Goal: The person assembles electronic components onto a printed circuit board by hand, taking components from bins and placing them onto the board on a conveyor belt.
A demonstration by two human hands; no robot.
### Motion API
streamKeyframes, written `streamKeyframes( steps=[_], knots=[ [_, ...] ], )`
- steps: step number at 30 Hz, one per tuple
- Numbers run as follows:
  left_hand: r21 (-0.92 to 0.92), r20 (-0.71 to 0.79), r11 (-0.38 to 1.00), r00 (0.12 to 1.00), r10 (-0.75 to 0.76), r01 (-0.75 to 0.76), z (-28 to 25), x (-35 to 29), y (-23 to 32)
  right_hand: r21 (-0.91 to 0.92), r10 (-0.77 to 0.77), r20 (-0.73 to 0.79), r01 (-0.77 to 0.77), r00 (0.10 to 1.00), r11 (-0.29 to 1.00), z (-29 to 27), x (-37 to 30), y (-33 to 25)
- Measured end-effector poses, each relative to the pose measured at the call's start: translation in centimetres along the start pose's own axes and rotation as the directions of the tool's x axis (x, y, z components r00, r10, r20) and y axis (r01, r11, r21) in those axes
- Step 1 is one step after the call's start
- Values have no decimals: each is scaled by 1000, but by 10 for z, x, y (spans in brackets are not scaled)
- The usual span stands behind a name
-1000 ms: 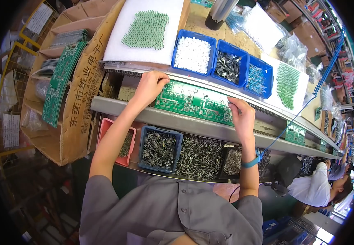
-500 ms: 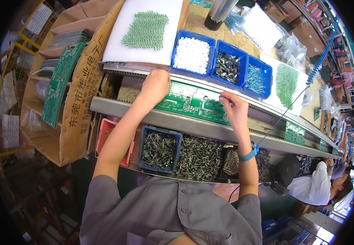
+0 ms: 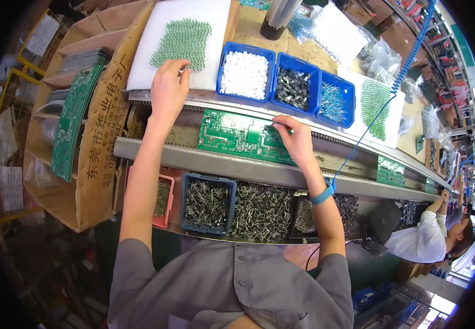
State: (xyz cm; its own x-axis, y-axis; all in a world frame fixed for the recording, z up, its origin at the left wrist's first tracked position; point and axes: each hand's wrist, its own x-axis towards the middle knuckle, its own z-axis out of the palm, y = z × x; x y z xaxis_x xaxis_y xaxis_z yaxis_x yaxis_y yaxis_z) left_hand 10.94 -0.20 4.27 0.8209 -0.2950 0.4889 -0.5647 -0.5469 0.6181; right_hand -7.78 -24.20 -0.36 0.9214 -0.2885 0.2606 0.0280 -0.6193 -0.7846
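Across a cluttered workshop, with a tan workbench (image 3: 248, 32) behind metal rails (image 3: 152, 149), found one green circuit board (image 3: 229, 134) lying flat between those rails. Observed hands apart from each other: right hand (image 3: 296, 138) over the board's right end, thumb and fingertips drawn close; left hand (image 3: 169, 88) off its upper left corner, fingers bent beside green components (image 3: 185, 39) on a white sheet (image 3: 139, 71). Cannot tell whether gripping anything with either. Noted farther right, a second white sheet (image 3: 394, 131), likewise covered with green components, and a co-worker in white (image 3: 421, 241). Recorded at left, a cardboard box (image 3: 92, 203) holding boards. Counted three blue bins (image 3: 245, 99) beyond the rails, containing, left to right, white parts, black parts and blue leaded parts. Found nearer the body, a pink bin (image 3: 162, 223), partly hidden by the left forearm, and a dark blue bin (image 3: 232, 204) of metal-legged parts.
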Motion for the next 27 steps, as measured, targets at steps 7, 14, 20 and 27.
streamKeyframes(
  steps=[7,14,20,27],
  knots=[
    [36,28,999,999,27,-28,8,11,-22,13,0,-2,0,1000,1000,1,2,0],
    [63,16,997,999,41,-42,9,13,-31,-4,19,4,-19,1000,1000,1,0,1],
    [59,28,998,1000,12,-14,5,12,-32,-132,-80,73,89,994,987,-3,1,-7],
    [38,29,999,1000,4,-5,2,11,-31,-152,-101,93,115,990,982,-2,3,-5]
  ],
)
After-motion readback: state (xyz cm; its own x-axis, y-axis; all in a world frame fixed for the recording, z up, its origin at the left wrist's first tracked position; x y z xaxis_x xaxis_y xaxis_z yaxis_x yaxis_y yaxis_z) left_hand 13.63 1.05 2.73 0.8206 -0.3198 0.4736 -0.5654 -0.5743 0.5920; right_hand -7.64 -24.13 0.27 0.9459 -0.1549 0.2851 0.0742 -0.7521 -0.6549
